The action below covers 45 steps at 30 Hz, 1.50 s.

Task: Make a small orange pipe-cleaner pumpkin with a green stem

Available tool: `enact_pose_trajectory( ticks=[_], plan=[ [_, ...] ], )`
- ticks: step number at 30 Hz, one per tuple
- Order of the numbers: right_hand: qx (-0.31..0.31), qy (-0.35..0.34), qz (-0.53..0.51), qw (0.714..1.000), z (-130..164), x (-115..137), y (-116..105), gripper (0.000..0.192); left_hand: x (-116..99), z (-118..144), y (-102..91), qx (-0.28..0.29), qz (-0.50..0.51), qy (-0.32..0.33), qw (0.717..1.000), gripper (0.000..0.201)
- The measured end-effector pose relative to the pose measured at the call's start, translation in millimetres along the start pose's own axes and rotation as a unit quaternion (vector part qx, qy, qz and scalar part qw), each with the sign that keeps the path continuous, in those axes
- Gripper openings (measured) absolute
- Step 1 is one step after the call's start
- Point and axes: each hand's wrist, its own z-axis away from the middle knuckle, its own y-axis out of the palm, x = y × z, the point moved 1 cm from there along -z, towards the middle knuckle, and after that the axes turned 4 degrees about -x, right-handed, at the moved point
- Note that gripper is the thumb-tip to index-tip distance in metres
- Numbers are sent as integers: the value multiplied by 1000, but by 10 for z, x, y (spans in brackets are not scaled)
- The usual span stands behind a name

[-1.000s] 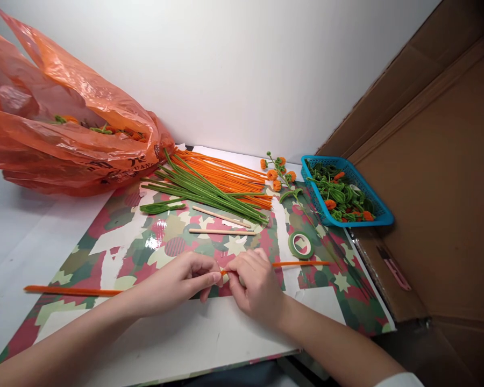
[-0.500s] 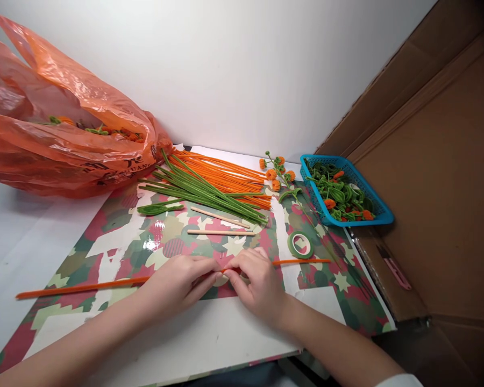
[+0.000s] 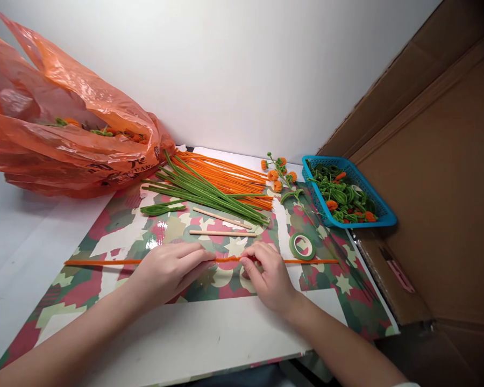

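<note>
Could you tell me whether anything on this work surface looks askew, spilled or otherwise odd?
Nothing stands out. The orange stem lies straight, pinched by the left hand and right hand. The green stems lie bundled, the blue basket sits upright, and the tape roll lies flat.

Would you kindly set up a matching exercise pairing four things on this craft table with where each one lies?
Things:
1. orange pipe cleaner
2. green tape roll
3. blue basket
4. orange plastic bag

Places:
A. far left, against the wall
B. pinched between left hand and right hand
C. far right, beside the cardboard
D. flat on the mat, right of the right hand

Pairs: 1-B, 2-D, 3-C, 4-A
</note>
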Motion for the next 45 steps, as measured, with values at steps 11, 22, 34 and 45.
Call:
enact_pose_trajectory(
  ticks=[11,22,34,45],
  plan=[
    [-4,50,-30,998,9,-5,-20,17,11,-22,-31,-17,-23,0,1000,24],
    [21,19,-23,999,46,66,86,12,-81,41,128,-5,4,27,1000,21],
    [76,10,-9,997,56,40,113,14,-72,24,167,24,-21,11,999,30],
    [69,15,-12,997,57,27,106,14,-32,57,173,46,-17,-11,999,28]
  ],
)
